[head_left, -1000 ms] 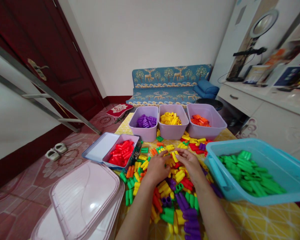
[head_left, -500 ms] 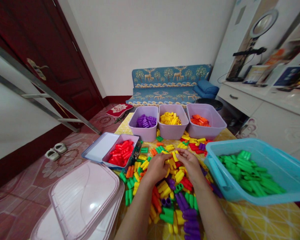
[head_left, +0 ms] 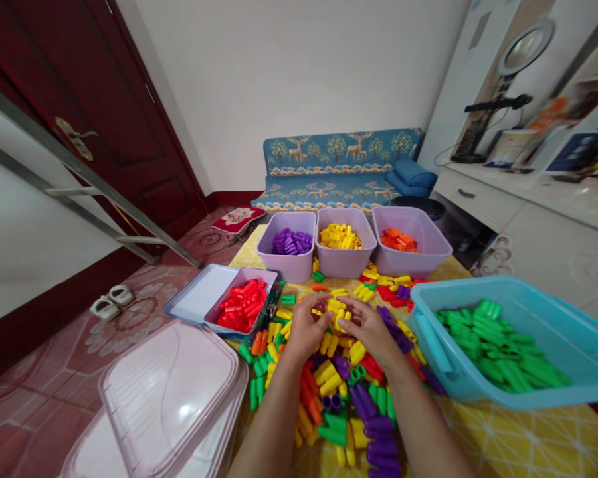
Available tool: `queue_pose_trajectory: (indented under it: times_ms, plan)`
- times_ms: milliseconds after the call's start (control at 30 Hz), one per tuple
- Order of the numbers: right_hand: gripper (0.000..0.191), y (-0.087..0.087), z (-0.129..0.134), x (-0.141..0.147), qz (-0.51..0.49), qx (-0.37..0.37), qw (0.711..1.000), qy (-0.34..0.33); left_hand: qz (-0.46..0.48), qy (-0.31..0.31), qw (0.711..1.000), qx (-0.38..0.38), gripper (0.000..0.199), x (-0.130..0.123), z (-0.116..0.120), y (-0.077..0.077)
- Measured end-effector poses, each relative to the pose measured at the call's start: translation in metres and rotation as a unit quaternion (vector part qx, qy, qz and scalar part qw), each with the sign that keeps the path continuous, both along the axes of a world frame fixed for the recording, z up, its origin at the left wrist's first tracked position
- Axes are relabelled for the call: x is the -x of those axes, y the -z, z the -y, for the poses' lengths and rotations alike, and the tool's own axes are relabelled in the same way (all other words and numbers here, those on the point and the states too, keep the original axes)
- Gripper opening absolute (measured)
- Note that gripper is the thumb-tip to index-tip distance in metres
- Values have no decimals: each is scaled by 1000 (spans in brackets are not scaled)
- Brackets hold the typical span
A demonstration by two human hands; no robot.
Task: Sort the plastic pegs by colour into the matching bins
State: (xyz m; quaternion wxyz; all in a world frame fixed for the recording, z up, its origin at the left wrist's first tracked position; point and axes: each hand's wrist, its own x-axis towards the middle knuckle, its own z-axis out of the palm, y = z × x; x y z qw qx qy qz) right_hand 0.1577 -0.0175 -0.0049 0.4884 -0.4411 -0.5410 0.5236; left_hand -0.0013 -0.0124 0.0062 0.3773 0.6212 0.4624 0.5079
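A heap of mixed yellow, green, purple, orange and red plastic pieces covers the middle of the table. At its far part, my left hand and my right hand curve round a cluster of yellow pieces between them, both closed on it. Behind the heap stand three lilac bins: one with purple pieces, one with yellow pieces, one with orange pieces. Red pieces fill part of an open case at the left. Green pieces lie in a blue tub at the right.
Stacked pale lids lie at the left front, beside the heap. The yellow patterned tablecloth shows at the right front. A metal ladder leans at the left, a blue sofa stands behind, and a white cabinet is at the right.
My hands have drawn in around the yellow pieces, with more yellow ones now gathered between them. My right hand has shifted slightly left, uncovering purple pieces beside it.
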Motion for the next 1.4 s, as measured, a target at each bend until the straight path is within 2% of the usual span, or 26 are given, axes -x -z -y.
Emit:
queue_pose_trajectory:
  times_ms: [133,300,400,533,667,733,867,1033,1100,1167,1233,1267,1333,1400]
  plan:
    - [45,-6,1,0,13,31,999,28,-45,13,999,4,30,1,1,0]
    - [43,-13,1,0,-2,53,997,51,-41,31,998,23,32,-1,1,3]
    - [38,-11,1,1,-1,41,998,55,-28,36,999,29,34,-1,1,4]
    - [35,-3,-2,1,49,14,998,42,-22,24,999,38,33,-2,1,4]
    - [30,2,-5,-1,83,-33,994,69,-36,12,999,39,30,-2,0,4]
    - [27,2,-5,-2,78,-29,993,82,-36,-8,998,47,29,0,-2,5]
    - [27,-6,-3,-7,69,-15,992,106,-17,-101,993,66,29,3,-6,10]
    - [22,-36,-13,-17,165,-4,986,-3,-45,-152,987,37,24,7,-8,18]
    - [20,-51,-23,-17,153,-13,988,27,-82,-154,985,6,21,8,-8,18]
    - [28,-63,-33,-14,55,-45,991,111,-126,-141,982,-25,22,8,-8,16]
    - [39,-67,-42,-10,-48,-90,977,186,-173,-123,976,-44,25,7,-7,13]
    - [42,-65,-46,-9,-65,-110,970,207,-197,-115,973,-46,28,7,-6,12]
    - [41,-54,-51,-7,-8,-127,968,218,-247,-95,964,-34,36,5,-4,11]
    - [30,-38,-54,-4,103,-123,970,182,-298,-81,951,-13,44,4,-2,11]
